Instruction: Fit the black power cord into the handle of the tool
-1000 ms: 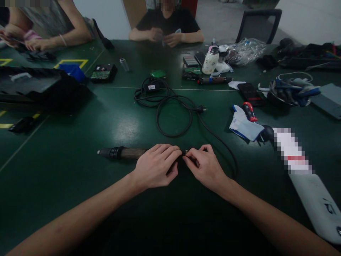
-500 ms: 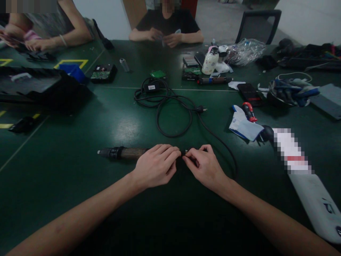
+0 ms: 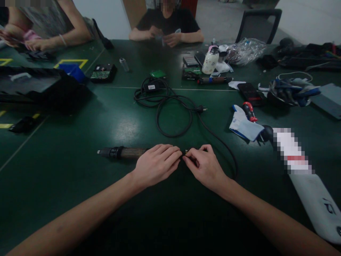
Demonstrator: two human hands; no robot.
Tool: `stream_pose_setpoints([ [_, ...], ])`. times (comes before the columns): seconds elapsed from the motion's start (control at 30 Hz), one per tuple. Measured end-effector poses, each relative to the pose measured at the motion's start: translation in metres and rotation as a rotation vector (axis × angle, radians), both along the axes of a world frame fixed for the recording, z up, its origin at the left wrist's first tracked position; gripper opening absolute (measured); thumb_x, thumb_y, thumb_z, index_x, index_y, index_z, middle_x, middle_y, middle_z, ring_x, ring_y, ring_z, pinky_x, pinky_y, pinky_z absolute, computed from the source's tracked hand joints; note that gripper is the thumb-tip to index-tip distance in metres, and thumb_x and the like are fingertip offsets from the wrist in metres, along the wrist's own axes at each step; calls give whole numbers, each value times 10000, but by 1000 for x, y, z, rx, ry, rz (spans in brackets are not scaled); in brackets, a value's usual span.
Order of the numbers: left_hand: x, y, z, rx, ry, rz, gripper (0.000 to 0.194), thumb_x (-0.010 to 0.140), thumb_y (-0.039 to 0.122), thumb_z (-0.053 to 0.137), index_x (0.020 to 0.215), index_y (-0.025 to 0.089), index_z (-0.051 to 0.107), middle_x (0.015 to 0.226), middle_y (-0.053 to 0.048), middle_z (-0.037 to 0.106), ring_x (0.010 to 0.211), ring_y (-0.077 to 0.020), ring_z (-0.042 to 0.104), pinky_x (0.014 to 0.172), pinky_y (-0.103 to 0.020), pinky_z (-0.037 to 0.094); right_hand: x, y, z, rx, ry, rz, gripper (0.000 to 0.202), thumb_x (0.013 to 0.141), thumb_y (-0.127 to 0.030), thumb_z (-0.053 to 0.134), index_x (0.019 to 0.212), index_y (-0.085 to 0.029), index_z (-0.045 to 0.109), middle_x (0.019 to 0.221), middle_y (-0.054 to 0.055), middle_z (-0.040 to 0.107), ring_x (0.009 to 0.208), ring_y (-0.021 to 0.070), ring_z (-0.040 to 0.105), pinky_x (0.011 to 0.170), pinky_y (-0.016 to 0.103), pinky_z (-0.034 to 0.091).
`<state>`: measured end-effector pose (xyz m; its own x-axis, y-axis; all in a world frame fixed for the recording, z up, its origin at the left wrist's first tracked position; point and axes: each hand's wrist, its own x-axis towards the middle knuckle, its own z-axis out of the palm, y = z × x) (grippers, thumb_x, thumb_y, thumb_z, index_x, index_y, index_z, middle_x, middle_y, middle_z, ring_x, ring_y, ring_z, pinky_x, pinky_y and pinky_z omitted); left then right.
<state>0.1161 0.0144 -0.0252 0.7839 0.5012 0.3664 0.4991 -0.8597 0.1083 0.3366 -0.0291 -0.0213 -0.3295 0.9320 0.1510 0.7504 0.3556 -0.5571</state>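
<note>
An electric screwdriver (image 3: 131, 153) with a brown grip lies crosswise on the green table, its metal tip (image 3: 98, 152) pointing left. My left hand (image 3: 157, 163) is closed over its right part, hiding that end. Beside it, my right hand (image 3: 205, 163) pinches a small dark connector with a metallic glint (image 3: 186, 152) at the tool's right end. Fingers cover most of the connector, so I cannot tell how deep it sits. A black power cord (image 3: 223, 140) curves down behind my right wrist. Farther back are its coil, adapter box (image 3: 151, 86) and plug (image 3: 201, 108).
To the right lie a glove (image 3: 243, 124), a red-black screwdriver (image 3: 249, 111) and a long white device (image 3: 314, 202). A second electric screwdriver (image 3: 215, 80) and a bottle (image 3: 210, 61) stand farther back. A black tray (image 3: 39, 85) is at left. Two people sit across the table.
My left fingers have shifted slightly, the lower ones straightening along the tool. My right hand keeps nearly the same place and pinch.
</note>
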Motion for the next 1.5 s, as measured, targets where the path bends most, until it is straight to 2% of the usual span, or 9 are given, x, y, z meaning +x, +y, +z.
stream_pose_setpoints([
  [0.23,1,1,-1,-6,-1,34,180,995,257,539,1126,175,629,1199,-65,687,1087,-199,662,958,-362,540,0,0,1,8,-10,-3,163,1022,-272,524,909,-207,622,839,7,700,666,154,552,866,379,325],
  [0.43,1,0,2,-8,42,21,239,995,282,536,1199,178,605,1245,-66,669,1136,-222,638,977,-381,527,0,0,1,0,2,-9,164,1022,-281,533,901,-207,615,831,1,696,657,148,544,873,377,324],
  [0.6,2,0,1,14,26,43,190,993,281,545,1134,181,625,1201,-62,686,1077,-204,662,950,-366,537,0,0,-1,10,-1,-7,163,1020,-277,529,900,-208,614,810,1,692,658,151,546,873,377,321],
  [0.77,3,-1,0,8,19,39,251,963,268,561,1193,190,624,1224,-68,679,1129,-225,643,972,-389,530,0,0,-1,12,6,-10,172,1024,-281,522,899,-208,614,808,-1,693,645,148,541,873,377,322],
  [0.93,2,0,1,23,29,47,193,987,278,546,1135,183,627,1188,-62,686,1067,-208,655,949,-373,534,0,0,0,13,10,-14,164,1023,-279,529,901,-209,614,806,-1,691,652,151,550,874,378,324],
  [1.1,1,0,1,17,62,19,264,984,270,546,1229,188,600,1249,-60,666,1139,-230,628,968,-392,523,0,1,0,1,3,-6,165,1026,-282,529,910,-208,619,818,-1,693,657,150,547,876,380,326],
  [1.27,2,0,0,11,44,45,197,996,275,541,1154,184,618,1203,-57,681,1095,-212,644,945,-376,526,0,0,0,-4,14,-5,142,1020,-269,547,914,-207,619,845,-2,696,672,148,539,881,379,324],
  [1.4,3,-1,2,-6,55,39,252,984,285,549,1212,190,603,1230,-55,671,1125,-231,629,953,-392,517,0,0,1,-10,19,-8,148,1023,-267,542,912,-205,617,836,-1,694,661,145,527,877,376,321],
  [1.5,2,0,1,4,53,30,221,991,262,539,1190,194,608,1229,-45,673,1122,-220,629,956,-379,512,0,1,1,-8,16,-6,151,1017,-272,552,899,-202,616,833,2,694,668,149,524,865,370,321],
])
